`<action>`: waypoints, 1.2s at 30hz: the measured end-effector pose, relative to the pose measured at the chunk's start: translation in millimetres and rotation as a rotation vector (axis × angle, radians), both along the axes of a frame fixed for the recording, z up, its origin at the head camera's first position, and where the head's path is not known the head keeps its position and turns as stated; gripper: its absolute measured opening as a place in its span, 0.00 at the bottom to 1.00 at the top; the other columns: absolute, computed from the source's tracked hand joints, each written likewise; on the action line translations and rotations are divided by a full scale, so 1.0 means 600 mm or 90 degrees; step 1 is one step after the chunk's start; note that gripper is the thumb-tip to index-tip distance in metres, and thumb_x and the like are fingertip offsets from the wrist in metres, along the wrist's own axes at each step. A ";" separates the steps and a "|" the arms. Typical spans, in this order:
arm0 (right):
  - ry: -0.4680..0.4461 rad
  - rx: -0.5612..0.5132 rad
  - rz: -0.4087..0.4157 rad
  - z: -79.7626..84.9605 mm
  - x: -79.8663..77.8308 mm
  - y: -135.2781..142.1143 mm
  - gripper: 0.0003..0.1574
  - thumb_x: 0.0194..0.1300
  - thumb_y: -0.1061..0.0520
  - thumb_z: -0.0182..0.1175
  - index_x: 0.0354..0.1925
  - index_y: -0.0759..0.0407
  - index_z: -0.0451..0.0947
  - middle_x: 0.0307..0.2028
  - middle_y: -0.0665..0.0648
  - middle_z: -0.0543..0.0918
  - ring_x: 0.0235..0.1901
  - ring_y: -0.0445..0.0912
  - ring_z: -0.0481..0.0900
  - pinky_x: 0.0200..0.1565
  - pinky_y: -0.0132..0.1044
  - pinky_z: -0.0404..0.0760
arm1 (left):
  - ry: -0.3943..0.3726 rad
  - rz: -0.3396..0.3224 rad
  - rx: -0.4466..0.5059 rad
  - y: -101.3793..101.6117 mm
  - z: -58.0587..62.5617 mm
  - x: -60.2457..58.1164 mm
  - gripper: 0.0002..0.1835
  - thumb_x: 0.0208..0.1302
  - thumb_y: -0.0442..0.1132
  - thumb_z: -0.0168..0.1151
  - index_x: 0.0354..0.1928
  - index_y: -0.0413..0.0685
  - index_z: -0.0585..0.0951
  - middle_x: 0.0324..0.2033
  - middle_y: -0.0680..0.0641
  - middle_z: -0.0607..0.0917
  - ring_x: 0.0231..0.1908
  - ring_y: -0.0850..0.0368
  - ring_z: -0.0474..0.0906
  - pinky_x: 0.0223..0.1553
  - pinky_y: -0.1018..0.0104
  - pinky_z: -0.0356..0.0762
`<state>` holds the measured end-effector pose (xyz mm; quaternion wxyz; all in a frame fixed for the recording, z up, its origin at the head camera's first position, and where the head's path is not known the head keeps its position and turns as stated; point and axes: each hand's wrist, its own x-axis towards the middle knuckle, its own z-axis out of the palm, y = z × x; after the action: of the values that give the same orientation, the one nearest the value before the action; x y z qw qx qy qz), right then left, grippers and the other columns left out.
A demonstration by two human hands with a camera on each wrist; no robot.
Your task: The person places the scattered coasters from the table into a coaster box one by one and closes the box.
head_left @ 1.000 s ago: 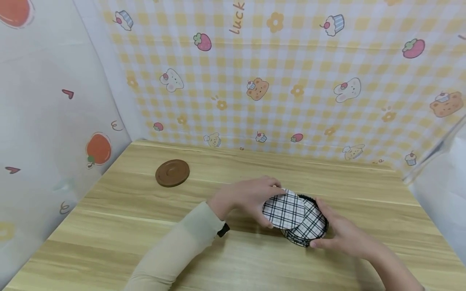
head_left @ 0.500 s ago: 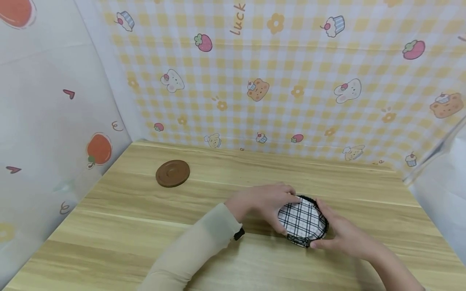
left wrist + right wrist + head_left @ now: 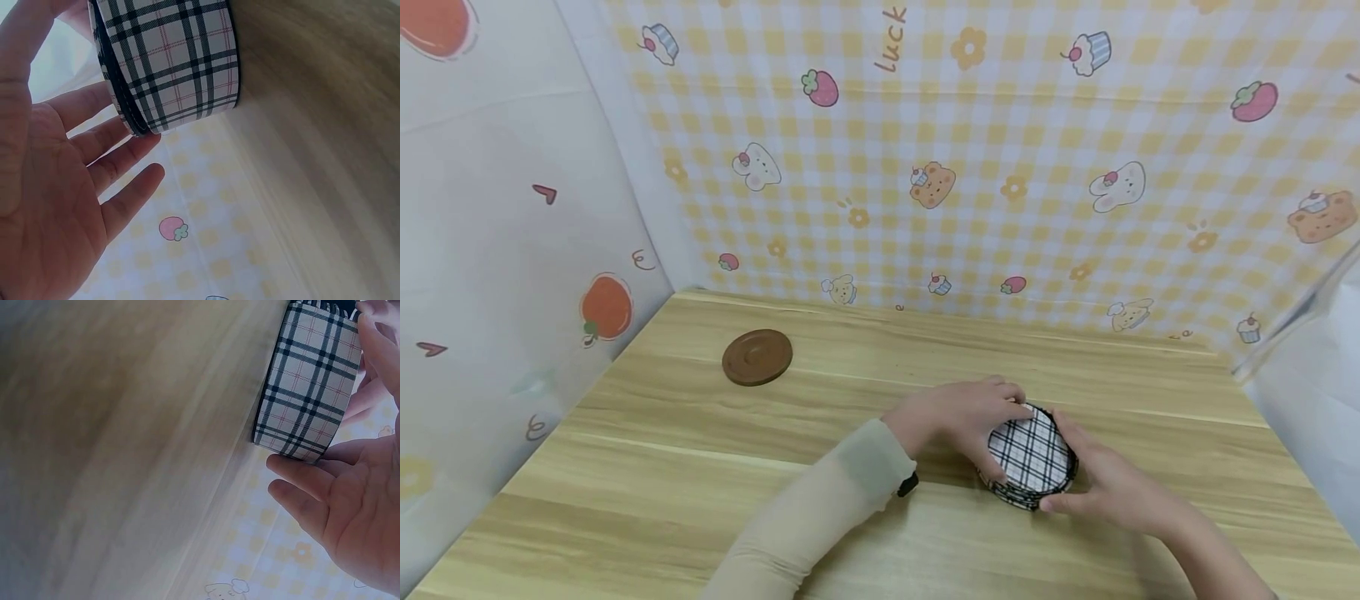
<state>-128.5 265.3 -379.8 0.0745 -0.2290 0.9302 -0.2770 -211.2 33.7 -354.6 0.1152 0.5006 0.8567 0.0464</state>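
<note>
On the wooden table stands a low round holder (image 3: 306, 381) in white and black plaid with thin red lines. A matching plaid disc that looks like a coaster (image 3: 1032, 447) lies over its top. My left hand (image 3: 966, 419) spans the disc from the left, thumb at the near edge and forefinger at the far edge. From the right, my right hand (image 3: 1112, 487) grips the holder between thumb and fingers. In the left wrist view, the dark stitched rim shows beside the fingers, several of which are spread. The contents beneath the disc are hidden.
A brown round disc (image 3: 757, 357) with a raised ring lies at the table's back left. Behind the table (image 3: 850, 517) hangs a yellow checked cloth (image 3: 977, 233) with cartoon prints. White printed cloth (image 3: 497, 250) covers the left side.
My left hand has moved right with the plaid disc, from overhanging the holder's left side to lying over its top. The right hand has stayed at the holder.
</note>
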 end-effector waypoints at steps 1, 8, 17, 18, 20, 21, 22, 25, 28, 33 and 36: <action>0.001 0.001 0.000 -0.001 0.000 0.000 0.76 0.51 0.34 0.72 0.76 0.73 0.42 0.72 0.78 0.56 0.68 0.72 0.62 0.62 0.65 0.61 | 0.000 0.003 -0.001 0.000 0.000 0.000 0.49 0.50 0.65 0.72 0.73 0.57 0.66 0.69 0.53 0.67 0.64 0.61 0.64 0.64 0.72 0.68; -0.004 0.000 0.002 -0.002 0.001 0.002 0.76 0.52 0.34 0.71 0.76 0.73 0.41 0.72 0.79 0.55 0.68 0.73 0.62 0.62 0.66 0.62 | 0.001 0.015 -0.017 0.002 -0.002 0.003 0.49 0.52 0.67 0.69 0.75 0.61 0.64 0.72 0.56 0.64 0.67 0.61 0.61 0.63 0.64 0.71; 0.000 0.006 -0.001 -0.007 0.001 0.001 0.76 0.51 0.33 0.71 0.76 0.73 0.43 0.72 0.78 0.57 0.68 0.72 0.62 0.62 0.67 0.62 | -0.023 0.035 -0.032 0.000 -0.007 0.004 0.50 0.54 0.69 0.66 0.77 0.64 0.59 0.75 0.58 0.59 0.70 0.59 0.58 0.68 0.57 0.67; -0.001 0.004 -0.001 -0.007 0.001 0.001 0.76 0.51 0.33 0.71 0.76 0.73 0.43 0.72 0.78 0.56 0.68 0.73 0.62 0.62 0.67 0.62 | -0.028 0.036 -0.032 -0.002 -0.008 0.004 0.50 0.55 0.69 0.66 0.77 0.63 0.59 0.76 0.58 0.58 0.71 0.59 0.58 0.68 0.58 0.67; -0.002 0.000 -0.002 -0.008 0.001 0.001 0.76 0.51 0.34 0.72 0.76 0.73 0.42 0.72 0.79 0.56 0.68 0.73 0.61 0.62 0.67 0.61 | -0.034 0.036 -0.030 -0.007 -0.011 0.004 0.48 0.58 0.68 0.64 0.77 0.62 0.58 0.77 0.58 0.56 0.71 0.58 0.57 0.68 0.58 0.67; -0.002 -0.002 -0.002 -0.007 0.001 0.002 0.76 0.51 0.34 0.72 0.76 0.73 0.42 0.72 0.79 0.56 0.68 0.74 0.61 0.62 0.67 0.62 | -0.037 0.036 -0.026 -0.011 -0.012 0.004 0.47 0.60 0.67 0.63 0.77 0.61 0.58 0.77 0.58 0.56 0.71 0.58 0.57 0.68 0.58 0.67; -0.003 -0.004 -0.003 -0.007 0.001 0.002 0.76 0.51 0.34 0.72 0.76 0.73 0.42 0.72 0.80 0.55 0.68 0.74 0.61 0.62 0.67 0.62 | -0.039 0.036 -0.024 -0.014 -0.012 0.004 0.46 0.61 0.66 0.62 0.77 0.60 0.59 0.77 0.58 0.56 0.72 0.57 0.57 0.68 0.58 0.67; 0.002 -0.008 -0.005 -0.006 0.001 0.002 0.77 0.49 0.35 0.73 0.76 0.73 0.41 0.72 0.80 0.55 0.68 0.74 0.60 0.61 0.67 0.61 | -0.028 0.031 -0.017 -0.027 -0.012 0.004 0.42 0.66 0.63 0.58 0.77 0.57 0.59 0.77 0.56 0.57 0.73 0.56 0.58 0.70 0.60 0.66; 0.005 -0.005 -0.006 -0.007 0.001 0.002 0.77 0.49 0.34 0.73 0.76 0.72 0.42 0.72 0.79 0.54 0.68 0.74 0.60 0.61 0.66 0.61 | -0.017 0.031 -0.014 -0.044 -0.011 0.005 0.38 0.70 0.60 0.56 0.76 0.56 0.61 0.76 0.54 0.60 0.73 0.54 0.59 0.71 0.61 0.64; 0.003 -0.016 -0.007 -0.010 0.000 0.004 0.76 0.50 0.34 0.72 0.77 0.70 0.42 0.73 0.78 0.52 0.69 0.74 0.57 0.69 0.26 0.49 | -0.024 0.047 -0.013 -0.077 -0.007 0.012 0.33 0.72 0.59 0.53 0.75 0.61 0.63 0.75 0.53 0.63 0.74 0.51 0.59 0.71 0.55 0.64; 0.002 -0.025 -0.007 -0.012 0.000 0.005 0.76 0.50 0.34 0.72 0.77 0.70 0.42 0.74 0.78 0.51 0.70 0.75 0.55 0.56 0.10 0.38 | -0.017 0.049 -0.016 -0.098 -0.009 0.017 0.30 0.73 0.58 0.52 0.74 0.65 0.65 0.75 0.51 0.64 0.73 0.50 0.60 0.70 0.53 0.66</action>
<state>-128.8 268.2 -386.7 0.0670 -0.2257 0.9259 -0.2955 -201.1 -25.0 -360.0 0.1313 0.4649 0.8743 0.0466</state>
